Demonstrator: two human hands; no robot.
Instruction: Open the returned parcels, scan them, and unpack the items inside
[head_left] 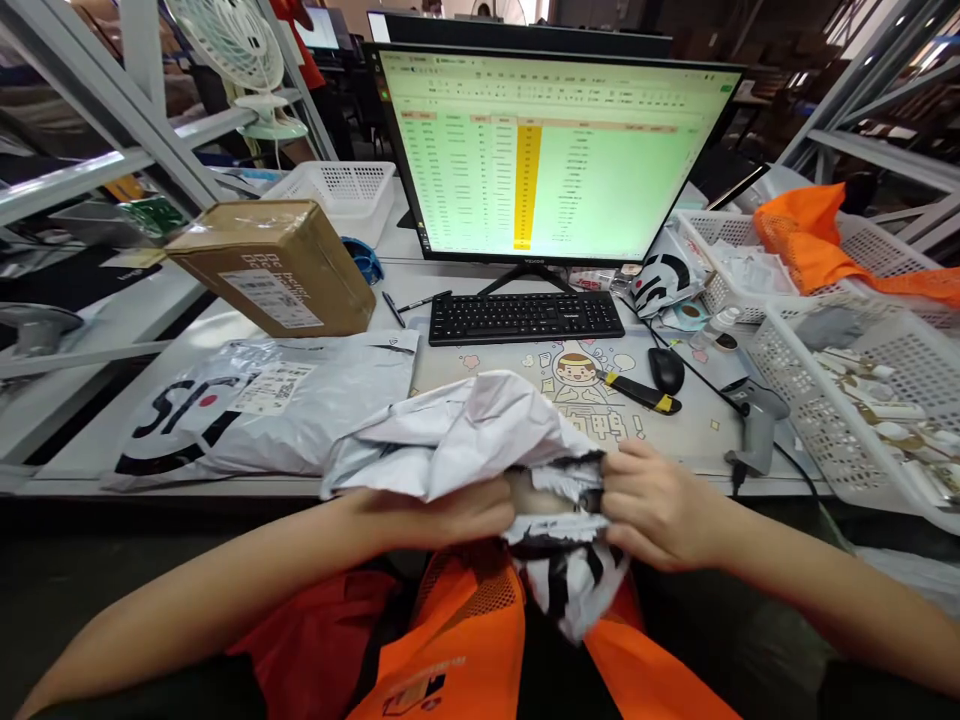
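Observation:
Between my hands is a white plastic mailer bag (pixel 480 430) with black print, torn along one side. Through the ragged tear something pale shows, too unclear to name. My left hand (pixel 465 515) is closed on the bag, its fingers partly hidden under the crumpled white flap. My right hand (pixel 652 505) grips the torn edge on the other side with curled fingers. The bag hangs over the desk's front edge, above my orange vest (pixel 450 650). A second white mailer bag (pixel 345 385) with a label lies flat on the desk to the left.
A taped cardboard box (pixel 281 265) stands at the left. A keyboard (pixel 525 316) lies before the monitor (pixel 555 160). Right of it are a mouse (pixel 666 371), a yellow-black utility knife (pixel 637 390), a barcode scanner (pixel 759 425) and a white basket (pixel 832 440) of small items.

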